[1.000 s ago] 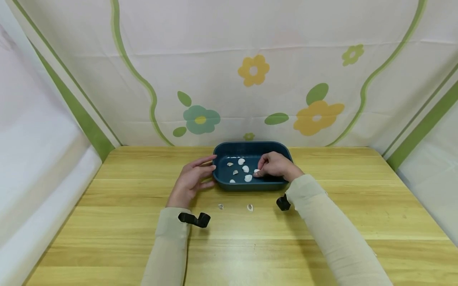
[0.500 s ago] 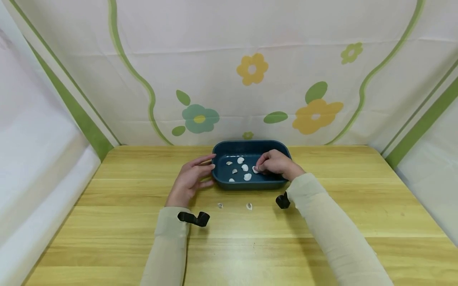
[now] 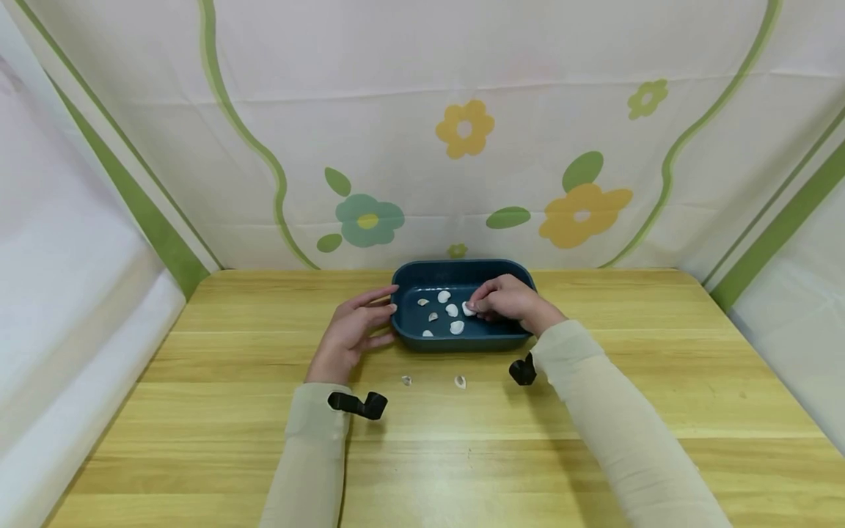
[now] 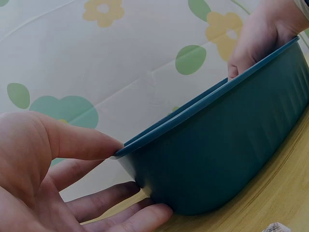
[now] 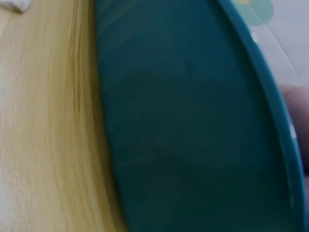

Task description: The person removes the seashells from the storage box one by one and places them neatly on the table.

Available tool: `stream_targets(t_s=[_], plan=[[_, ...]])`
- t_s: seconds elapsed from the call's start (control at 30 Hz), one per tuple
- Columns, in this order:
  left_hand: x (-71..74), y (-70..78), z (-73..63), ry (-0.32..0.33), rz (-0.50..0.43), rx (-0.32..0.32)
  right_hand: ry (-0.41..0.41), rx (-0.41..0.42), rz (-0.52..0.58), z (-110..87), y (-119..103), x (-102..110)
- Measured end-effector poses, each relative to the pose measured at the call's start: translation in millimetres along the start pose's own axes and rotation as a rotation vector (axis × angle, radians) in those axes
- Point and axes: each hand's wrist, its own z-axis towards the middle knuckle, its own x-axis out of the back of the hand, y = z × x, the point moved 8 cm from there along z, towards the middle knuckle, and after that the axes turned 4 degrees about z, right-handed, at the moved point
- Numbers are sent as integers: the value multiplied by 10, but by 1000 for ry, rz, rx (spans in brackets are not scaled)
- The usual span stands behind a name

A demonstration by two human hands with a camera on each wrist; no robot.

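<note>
In the head view, a dark blue-green rectangular basin [image 3: 462,343] stands at the back of the wooden table. Several small white and brownish seashells [image 3: 457,328] lie spread on its floor. My right hand [image 3: 511,302] reaches in over the right part and pinches a white seashell [image 3: 468,309] between thumb and fingers. My left hand [image 3: 350,334] touches the basin's left end; the left wrist view has its thumb at the rim and its extended fingers [image 4: 104,200] against the outer wall. The right wrist view mostly catches the basin's wall [image 5: 188,121], hiding the held shell.
Two more seashells, a left one [image 3: 406,380] and a right one [image 3: 461,382], lie on the table [image 3: 436,469] in front of the basin. A white curtain [image 3: 409,59] with printed flowers hangs right behind the table's back edge.
My right hand has shifted the pinched white shell slightly to the left and toward the back inside the basin. The left hand stays at the basin's end.
</note>
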Motion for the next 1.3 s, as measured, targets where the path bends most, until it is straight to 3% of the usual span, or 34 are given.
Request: stream_targets(t_s=[0.27,0.47,0.63,0.93,1.3], plan=[[-7,4,-15,1,14,1,33,25,240,-82,-100,104],[2,10,-14,4,16,-2,12,110,263,-316,-322,152],[-3,0,-13,4,11,-1,-4,155,282,-610,-361,154],[0,-3,-9,-9,-1,0,-55,189,316,-1051,-178,54],[-1,-13,0,-16,-1,4,-65,152,345,-1265,190,-32]])
